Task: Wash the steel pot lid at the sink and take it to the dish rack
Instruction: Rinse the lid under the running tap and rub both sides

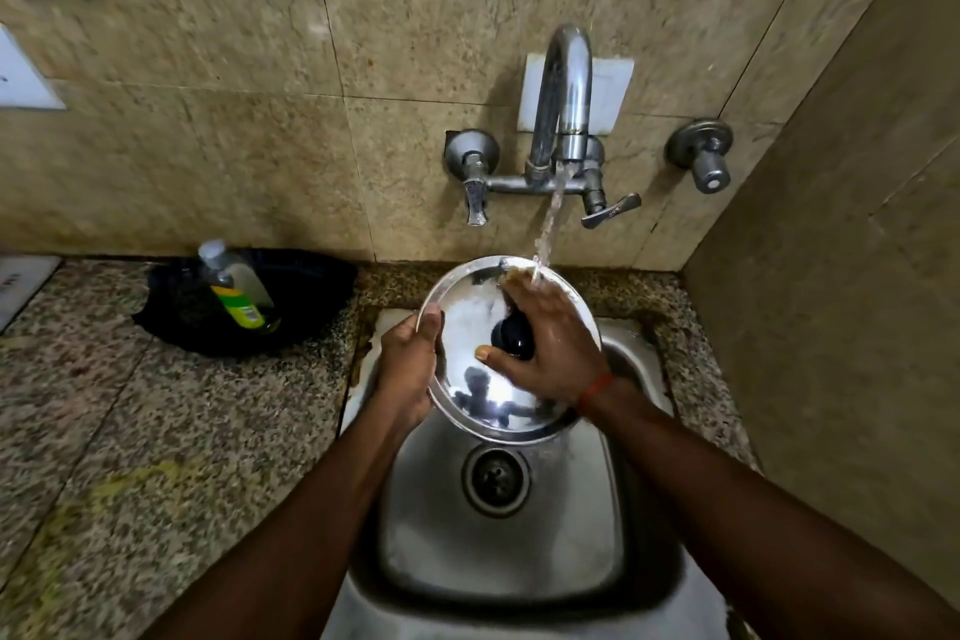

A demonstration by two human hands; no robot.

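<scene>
The round steel pot lid (467,327) with a black knob (514,335) is held tilted over the steel sink (498,551). My left hand (408,364) grips its left rim, thumb on the top face. My right hand (545,338) lies flat across the lid's top, over the knob, fingers spread toward the far rim. Water from the wall tap (566,88) streams onto my right fingers and the lid's far edge. The dish rack is not in view.
A black bowl (311,296) holding a tipped green-labelled soap bottle (236,291) sits on the speckled granite counter (130,431) to the left. Tap handles (475,203) (610,211) and a wall valve (704,156) project from the tiled wall. A side wall stands close on the right.
</scene>
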